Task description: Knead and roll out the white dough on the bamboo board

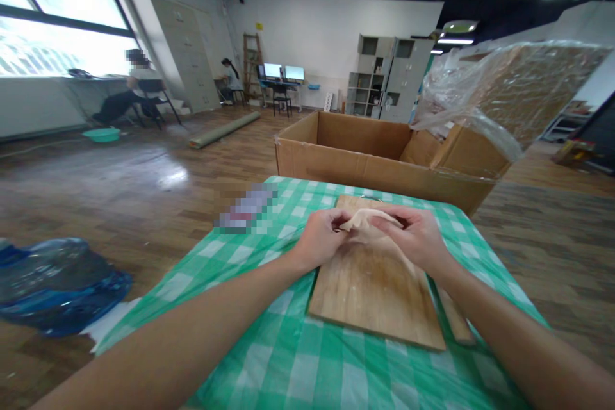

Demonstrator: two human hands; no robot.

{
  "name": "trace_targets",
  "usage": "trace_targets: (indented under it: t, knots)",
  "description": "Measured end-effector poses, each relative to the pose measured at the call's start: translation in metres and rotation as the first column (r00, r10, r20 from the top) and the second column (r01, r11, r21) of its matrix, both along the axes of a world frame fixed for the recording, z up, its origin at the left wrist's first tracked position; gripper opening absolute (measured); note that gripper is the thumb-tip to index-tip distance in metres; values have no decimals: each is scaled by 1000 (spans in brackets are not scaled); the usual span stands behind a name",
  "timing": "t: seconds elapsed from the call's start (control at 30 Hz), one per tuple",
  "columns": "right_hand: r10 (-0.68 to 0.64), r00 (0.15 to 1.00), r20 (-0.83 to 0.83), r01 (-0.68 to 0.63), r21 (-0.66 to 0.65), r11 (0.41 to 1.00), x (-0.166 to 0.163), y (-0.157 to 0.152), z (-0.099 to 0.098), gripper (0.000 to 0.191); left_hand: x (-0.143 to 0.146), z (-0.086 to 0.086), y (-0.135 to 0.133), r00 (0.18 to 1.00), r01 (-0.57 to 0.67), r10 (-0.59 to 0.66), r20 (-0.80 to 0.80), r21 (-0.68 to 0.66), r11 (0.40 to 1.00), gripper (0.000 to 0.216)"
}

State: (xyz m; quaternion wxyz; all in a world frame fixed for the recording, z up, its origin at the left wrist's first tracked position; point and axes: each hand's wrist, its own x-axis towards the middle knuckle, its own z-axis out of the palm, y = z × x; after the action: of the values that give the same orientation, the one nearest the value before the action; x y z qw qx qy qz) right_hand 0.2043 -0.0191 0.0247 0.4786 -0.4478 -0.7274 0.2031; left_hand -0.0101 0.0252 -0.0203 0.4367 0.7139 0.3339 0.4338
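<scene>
Above the far part of a wooden cutting board [379,295], a soft, pale sheet of dough [368,221] is gripped between both hands. My left hand [321,237] pinches its left edge, fingers closed. On the other side, my right hand [418,234] is closed on the right edge, thumb on top. The dough sags and folds in the middle. Faint whitish marks show on the board. Beside the board's right edge lies a light wooden piece [456,317], partly hidden under my right forearm, so its kind is unclear.
The board lies on a green and white checked tablecloth [269,327]. A blurred-out flat item [246,208] is at the table's far left. Beyond the table stands a large open cardboard box [331,157] with plastic wrap. A blue water jug [62,282] lies at left. Two people sit farther back.
</scene>
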Motion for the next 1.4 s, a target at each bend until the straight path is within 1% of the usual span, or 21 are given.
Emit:
trace_targets:
  t: [0.07,0.13,0.17,0.23,0.3,0.33,0.4,0.47,0.5,0.63,0.7,0.8,0.9,0.97,1.03,1.1,1.17,1.23,1.3,1.33,1.4]
  knots:
    - [120,967,224,-138,66,988,1,-7,10,21,-3,-2,4,997,-34,42,-65,122,992,13]
    - [201,868,454,-256,62,965,0,-14,14,21,-6,-2,9,990,-4,31,-135,196,981,21]
    - [200,803,561,-278,56,959,-1,-18,14,24,-8,-1,12,985,29,9,-172,221,975,27]
    - [126,660,740,-264,73,962,-4,-25,11,27,-12,2,17,972,103,-43,-229,254,962,38]
    - [32,520,853,-237,108,965,-8,-31,7,27,-17,7,20,963,141,-65,-261,283,949,42]
    - [-9,470,883,-223,128,966,-10,-33,5,25,-18,10,20,959,143,-57,-277,300,943,42]
    - [-77,425,902,-187,170,968,-11,-34,5,23,-20,15,20,952,137,-29,-305,336,932,40]
    - [-104,445,889,-161,193,968,-11,-33,7,23,-20,19,16,950,157,-44,-309,352,923,43]
    - [-96,478,873,-158,193,969,-10,-31,10,25,-19,21,13,949,188,-79,-305,345,920,44]
    - [-6,698,716,-170,173,970,-2,-17,18,34,-16,30,3,902,371,-289,-320,231,900,41]
    - [16,796,605,-150,171,974,4,-9,21,31,-16,33,1,890,396,-336,-307,159,904,34]
    - [-40,873,487,-45,162,986,9,-1,22,23,-18,35,1,895,402,-371,-250,86,912,29]
    - [-125,915,383,90,108,990,11,2,20,19,-17,34,1,904,384,-354,-242,93,918,27]
    - [-134,941,311,132,27,991,9,2,19,21,-16,31,0,914,341,-286,-287,162,926,24]
    - [-112,959,261,127,-42,991,7,1,20,25,-14,27,-2,920,281,-183,-347,257,924,23]
    - [-112,960,256,122,-25,992,5,-2,23,24,-12,22,-3,919,209,-71,-387,330,921,25]
    - [-132,944,304,108,92,990,3,-8,26,20,-10,17,-4,925,125,29,-379,375,919,24]
    - [-116,901,417,18,231,973,-1,-16,27,18,-8,13,-3,941,63,85,-329,415,907,20]
    - [-92,796,598,-114,297,948,-7,-26,24,20,-7,8,-1,954,31,110,-281,454,891,23]
    - [-89,714,695,-170,295,940,-11,-30,20,21,-7,7,1,954,36,109,-280,467,883,25]
    - [-89,520,849,-240,246,939,-20,-37,12,21,-7,4,4,939,95,78,-334,471,877,27]
